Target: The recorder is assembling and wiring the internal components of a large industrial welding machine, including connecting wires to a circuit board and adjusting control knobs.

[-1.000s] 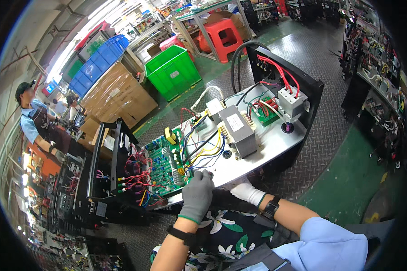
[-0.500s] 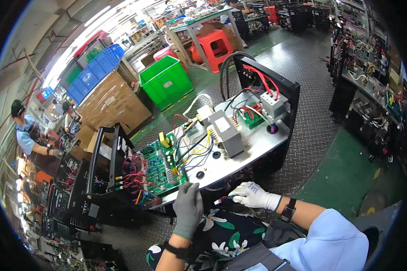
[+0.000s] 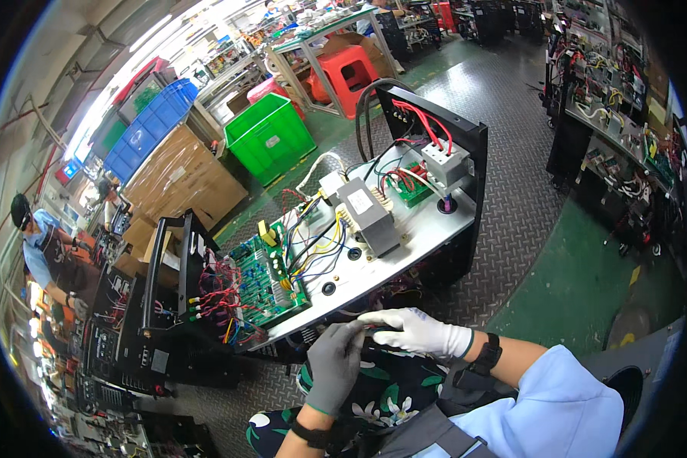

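An open machine chassis (image 3: pixel 416 244) with a grey metal plate lies in front of me. On it sit a green circuit board (image 3: pixel 263 278), a grey transformer block (image 3: pixel 368 215) and many coloured wires. My left hand (image 3: pixel 334 366), in a grey glove, and my right hand (image 3: pixel 404 330), in a white glove, meet just below the plate's near edge. Their fingertips pinch together around something small that I cannot make out. A dark wristband sits on each wrist.
A second black unit (image 3: pixel 141 336) stands at the left. Behind are a green crate (image 3: pixel 271 137), a red stool (image 3: pixel 351 76), cardboard boxes (image 3: pixel 179 179) and blue crates (image 3: pixel 149 130). A person in blue (image 3: pixel 42 248) works at far left. Racks of parts (image 3: pixel 618 130) line the right.
My hands have come together below the plate's edge; the left dropped off the plate and the right reached left to meet it. The view has shifted slightly.
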A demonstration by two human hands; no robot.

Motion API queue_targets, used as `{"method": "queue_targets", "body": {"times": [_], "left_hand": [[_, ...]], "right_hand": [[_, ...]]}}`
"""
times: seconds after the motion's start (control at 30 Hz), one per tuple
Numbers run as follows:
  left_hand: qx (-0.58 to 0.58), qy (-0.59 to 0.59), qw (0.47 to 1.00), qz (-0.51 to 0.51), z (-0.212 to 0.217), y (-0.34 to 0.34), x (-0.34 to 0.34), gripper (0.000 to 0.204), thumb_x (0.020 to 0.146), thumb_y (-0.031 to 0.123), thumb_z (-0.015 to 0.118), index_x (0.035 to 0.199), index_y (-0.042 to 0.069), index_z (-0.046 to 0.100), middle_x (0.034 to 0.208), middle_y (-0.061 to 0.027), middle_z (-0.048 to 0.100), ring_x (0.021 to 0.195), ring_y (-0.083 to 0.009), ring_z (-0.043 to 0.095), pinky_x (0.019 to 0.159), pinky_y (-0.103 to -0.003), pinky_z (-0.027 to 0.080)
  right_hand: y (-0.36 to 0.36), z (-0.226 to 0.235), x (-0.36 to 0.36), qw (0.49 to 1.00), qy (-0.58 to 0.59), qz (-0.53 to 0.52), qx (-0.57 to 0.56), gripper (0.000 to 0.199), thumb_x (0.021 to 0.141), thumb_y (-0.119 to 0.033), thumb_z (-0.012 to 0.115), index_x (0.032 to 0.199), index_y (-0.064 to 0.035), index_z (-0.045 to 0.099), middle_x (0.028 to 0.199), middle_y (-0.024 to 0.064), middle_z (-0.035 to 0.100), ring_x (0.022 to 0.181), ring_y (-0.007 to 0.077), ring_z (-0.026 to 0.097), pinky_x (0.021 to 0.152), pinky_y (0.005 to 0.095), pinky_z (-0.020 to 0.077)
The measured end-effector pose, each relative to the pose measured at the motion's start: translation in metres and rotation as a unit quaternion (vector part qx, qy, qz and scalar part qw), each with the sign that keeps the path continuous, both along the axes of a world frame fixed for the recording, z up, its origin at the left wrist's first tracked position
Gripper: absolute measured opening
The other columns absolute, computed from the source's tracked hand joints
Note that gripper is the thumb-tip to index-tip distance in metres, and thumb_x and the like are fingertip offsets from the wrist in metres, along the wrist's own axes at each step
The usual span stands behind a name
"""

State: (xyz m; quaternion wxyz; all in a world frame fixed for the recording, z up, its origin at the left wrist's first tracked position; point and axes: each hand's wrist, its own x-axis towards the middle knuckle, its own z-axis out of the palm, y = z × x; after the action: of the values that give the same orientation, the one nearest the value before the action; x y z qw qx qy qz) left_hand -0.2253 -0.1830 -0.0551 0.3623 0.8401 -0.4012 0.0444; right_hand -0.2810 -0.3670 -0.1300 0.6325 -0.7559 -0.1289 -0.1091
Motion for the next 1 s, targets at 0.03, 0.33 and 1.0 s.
{"method": "queue_targets", "body": {"times": [0.03,0.33,1.0], "left_hand": [[-0.049,0.052,0.997,0.015,-0.009,-0.005,0.001,0.012,0.090,0.009,0.069,0.101,0.005,0.073,0.087,-0.0113,0.069,0.074,-0.0245,0.067,0.066,-0.034,0.052],[-0.144,0.247,0.955,0.085,-0.052,-0.040,0.021,0.023,0.096,0.012,0.062,0.113,-0.002,0.070,0.103,-0.0159,0.066,0.094,-0.0209,0.065,0.077,-0.032,0.055],[0.193,-0.076,0.977,0.040,-0.014,-0.085,0.102,0.037,0.096,0.017,0.057,0.132,0.008,0.056,0.127,-0.0199,0.063,0.094,-0.0390,0.068,0.080,-0.046,0.056]], "right_hand": [[0.006,0.000,0.000,0.987,0.056,0.046,0.144,0.039,0.096,-0.013,0.064,0.134,-0.0014,0.059,0.112,0.0056,0.070,0.095,0.0127,0.062,0.087,0.0287,0.0506],[0.014,-0.058,0.033,0.867,0.188,-0.116,0.446,0.031,0.095,-0.004,0.065,0.125,0.0038,0.063,0.112,0.0068,0.071,0.083,0.0085,0.064,0.075,0.0240,0.0536],[0.007,-0.076,0.117,0.911,0.026,-0.227,0.343,0.019,0.100,-0.016,0.053,0.096,-0.0029,0.065,0.087,0.0062,0.066,0.077,0.0157,0.063,0.066,0.0298,0.0527]]}}
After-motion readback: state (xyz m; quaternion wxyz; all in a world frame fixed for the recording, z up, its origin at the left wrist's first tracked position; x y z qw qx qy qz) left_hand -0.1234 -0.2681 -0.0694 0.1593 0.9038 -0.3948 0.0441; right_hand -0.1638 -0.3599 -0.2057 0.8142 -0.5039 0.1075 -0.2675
